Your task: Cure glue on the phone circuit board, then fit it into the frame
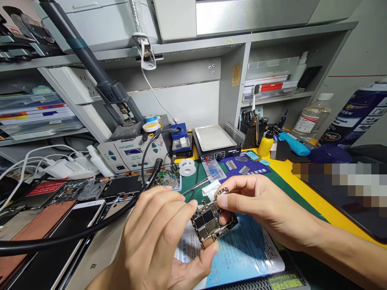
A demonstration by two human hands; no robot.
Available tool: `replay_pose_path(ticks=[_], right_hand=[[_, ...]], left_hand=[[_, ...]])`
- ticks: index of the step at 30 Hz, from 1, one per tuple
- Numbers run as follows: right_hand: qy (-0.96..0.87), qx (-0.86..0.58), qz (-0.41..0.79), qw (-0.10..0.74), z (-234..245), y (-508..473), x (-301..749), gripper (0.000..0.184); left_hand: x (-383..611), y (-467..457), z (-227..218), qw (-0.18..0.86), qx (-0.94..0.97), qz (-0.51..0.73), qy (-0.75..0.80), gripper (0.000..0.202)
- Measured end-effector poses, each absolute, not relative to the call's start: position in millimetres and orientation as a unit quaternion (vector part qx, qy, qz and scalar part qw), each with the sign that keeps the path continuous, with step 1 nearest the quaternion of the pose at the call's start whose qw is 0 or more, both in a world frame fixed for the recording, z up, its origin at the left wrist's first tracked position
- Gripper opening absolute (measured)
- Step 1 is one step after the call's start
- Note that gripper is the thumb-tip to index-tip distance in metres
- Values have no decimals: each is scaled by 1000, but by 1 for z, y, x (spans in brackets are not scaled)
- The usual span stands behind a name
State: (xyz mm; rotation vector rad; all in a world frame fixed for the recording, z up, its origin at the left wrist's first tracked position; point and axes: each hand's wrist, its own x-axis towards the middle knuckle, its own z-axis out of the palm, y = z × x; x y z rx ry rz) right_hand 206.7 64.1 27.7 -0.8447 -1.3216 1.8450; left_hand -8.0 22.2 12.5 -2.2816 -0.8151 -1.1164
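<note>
Both hands meet over the bench front. My left hand (157, 241) grips a small phone circuit board (210, 223) by its near edge, thumb below and fingers curled on top. My right hand (256, 205) pinches the board's far end, its fingertips closed on a small round metal-rimmed part (222, 192) at the board's top corner. The board is held just above a light blue printed sheet (244, 251). Tweezers (201, 183) lie on the green mat behind the hands.
Phones and opened phone bodies (60, 217) lie at the left under a thick black hose (75, 233). A rework station (133, 155), solder reel (186, 167) and hot plate (215, 141) stand behind. Bottles (311, 117), a spray can (356, 117) and a tool holder (250, 131) crowd the right.
</note>
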Motion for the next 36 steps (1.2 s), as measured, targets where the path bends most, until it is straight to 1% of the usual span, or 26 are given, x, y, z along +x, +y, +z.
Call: replay_pose_path(ticks=[12, 20, 27, 36], right_hand=[[-532, -337, 697, 344, 24, 65, 209, 21], [-492, -332, 726, 346, 27, 63, 207, 20], [-463, -341, 749, 328, 23, 65, 209, 17], [-461, -313, 758, 340, 25, 67, 209, 14]], left_hand=[[-11, 20, 12, 214, -832, -413, -302, 57], [-5, 19, 15, 124, -833, -424, -333, 54], [-5, 16, 16, 113, -828, -428, -344, 55], [-7, 17, 15, 129, -826, -422, -351, 69]])
